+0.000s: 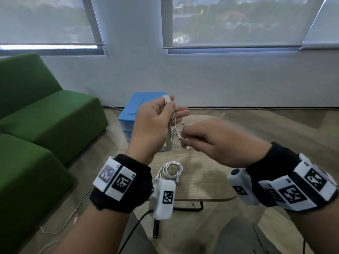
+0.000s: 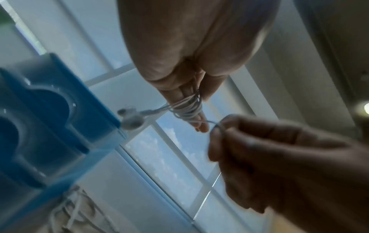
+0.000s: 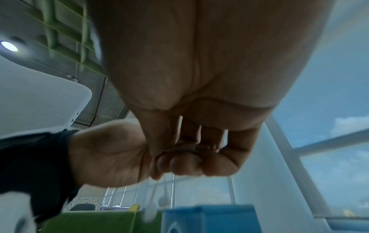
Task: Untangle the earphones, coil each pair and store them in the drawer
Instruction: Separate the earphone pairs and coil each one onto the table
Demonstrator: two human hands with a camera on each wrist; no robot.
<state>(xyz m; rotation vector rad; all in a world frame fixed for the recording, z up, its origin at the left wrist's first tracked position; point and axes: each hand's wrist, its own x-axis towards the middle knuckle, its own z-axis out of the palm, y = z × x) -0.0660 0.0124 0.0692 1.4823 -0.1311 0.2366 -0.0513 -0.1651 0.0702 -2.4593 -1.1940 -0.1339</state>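
Landmark: the blue drawer unit (image 1: 145, 114) stands on the floor against the white wall, beyond the far edge of the surface (image 1: 205, 182).
Coiled pair: a finished white coil of earphones (image 1: 171, 170) lies on the surface, nearer the person than the drawer unit and below the raised hands, touched by neither hand.
Right hand: the right hand (image 1: 218, 142) hangs in the air in front of the drawer unit and to its right, its grip pinched together on the loose end of the white earphone cable (image 1: 178, 137); in the left wrist view the strand bends over the fingertips (image 2: 217, 126).
Left hand: the left hand (image 1: 156, 123) is raised directly in front of the drawer unit, palm turned inward, fingers upright.
Left grip: turns of cable are wound round the fingers (image 2: 196, 116) and the thumb presses them in place, so this grip is clamped on the bundle.
Earbuds: two white earbuds (image 2: 130, 117) stick out from the wound bundle toward the drawer unit.
Slack: a loose loop of cable sags between the two hands, above the surface.
Sofa: a green sofa (image 1: 42, 114) sits to the left of the drawer unit.
Windows: windows (image 1: 236, 22) with lowered blinds run along the wall above the drawer unit.
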